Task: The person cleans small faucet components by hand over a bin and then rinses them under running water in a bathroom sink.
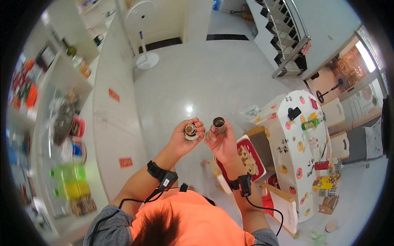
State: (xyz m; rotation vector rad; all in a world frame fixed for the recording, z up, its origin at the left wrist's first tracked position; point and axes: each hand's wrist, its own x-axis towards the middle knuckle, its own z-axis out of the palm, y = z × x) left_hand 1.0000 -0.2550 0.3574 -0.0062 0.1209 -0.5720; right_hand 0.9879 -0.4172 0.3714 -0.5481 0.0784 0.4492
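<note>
In my left hand (180, 144) sits a small round fitting (190, 129), with a pale wider base and a ringed, brownish top facing up. The fingers curl around it; its exact kind is unclear. Close beside it, my right hand (221, 146) grips a small metal cup (219, 125) whose open top faces me. Dark matter lines or fills its inside; which of the two cannot be told. The two held things are apart, in front of my chest. Black straps with small wired devices are on both wrists.
At right stands a table with a fruit-print cover (281, 147), bearing a green bottle (311, 124) and other items. A chair with a red patterned seat (263, 172) is near my right arm. Shelving (115, 135) lines the left. A white fan (147, 60) and stairs (286, 52) stand farther off.
</note>
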